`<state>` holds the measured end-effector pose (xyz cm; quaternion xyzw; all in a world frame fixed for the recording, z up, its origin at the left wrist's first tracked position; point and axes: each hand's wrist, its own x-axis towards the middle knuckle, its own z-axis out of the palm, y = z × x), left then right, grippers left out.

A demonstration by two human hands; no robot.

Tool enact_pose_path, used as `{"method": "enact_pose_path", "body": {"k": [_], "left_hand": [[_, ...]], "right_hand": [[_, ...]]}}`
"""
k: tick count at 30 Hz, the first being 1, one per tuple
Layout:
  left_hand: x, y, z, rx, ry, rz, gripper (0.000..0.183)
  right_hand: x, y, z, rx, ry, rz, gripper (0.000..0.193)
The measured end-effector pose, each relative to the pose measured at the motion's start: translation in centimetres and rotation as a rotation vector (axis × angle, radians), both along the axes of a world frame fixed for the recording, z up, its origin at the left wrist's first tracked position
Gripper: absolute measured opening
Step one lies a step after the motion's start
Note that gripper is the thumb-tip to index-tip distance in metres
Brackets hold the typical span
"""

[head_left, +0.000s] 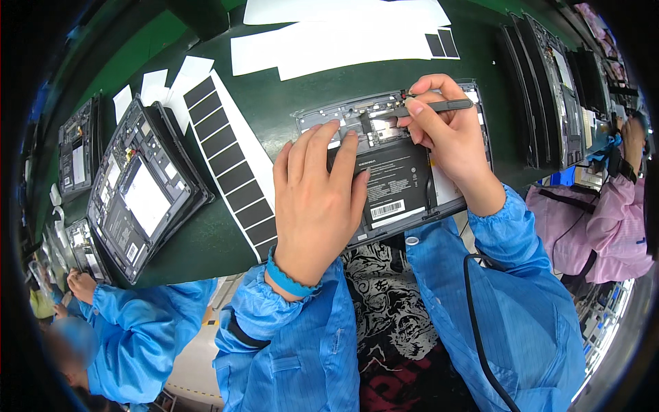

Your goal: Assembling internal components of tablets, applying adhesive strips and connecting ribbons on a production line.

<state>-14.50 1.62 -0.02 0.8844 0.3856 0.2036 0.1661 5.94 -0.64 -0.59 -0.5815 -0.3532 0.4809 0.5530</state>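
An opened tablet-like device (322, 118) lies in front of me on the green table, its inner boards and black battery (401, 180) exposed. My left hand (309, 206), with a blue band at the wrist, rests over the device's left part, fingers stretched out. Those fingertips touch the inner parts near the upper edge of the battery. In my right hand (453, 141) is a pair of dark tweezers (449, 106), pinched between thumb and fingers. The tips of the tweezers point left, at the board just above the battery. Whether they grip anything is too small to tell.
Left of the device lies a white sheet with black rectangular stickers (230, 159). Opened devices are stacked at left (147, 199) and stand at right (549, 89). White sheets (343, 48) lie behind. Co-workers in blue (147, 336) and pink (594, 226) sit on either side.
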Motion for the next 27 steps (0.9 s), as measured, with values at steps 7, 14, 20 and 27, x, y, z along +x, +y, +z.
{"method": "enact_pose_path", "body": {"k": [7, 14, 20, 27], "left_hand": [[0.4, 0.0, -0.3, 0.005, -0.023, -0.002, 0.042], [0.9, -0.1, 0.0, 0.03, 0.016, 0.014, 0.046], [1.7, -0.4, -0.2, 0.073, 0.082, 0.002, 0.052], [1.4, -0.6, -0.5, 0.086, 0.03, 0.015, 0.048]], "right_hand": [[0.2, 0.0, 0.0, 0.025, -0.016, 0.013, 0.019], [0.2, 0.0, -0.1, 0.033, -0.064, 0.036, 0.015], [0.2, -0.1, -0.3, 0.04, -0.056, 0.022, 0.014], [-0.1, -0.1, 0.1, 0.044, -0.009, -0.009, 0.015]]}}
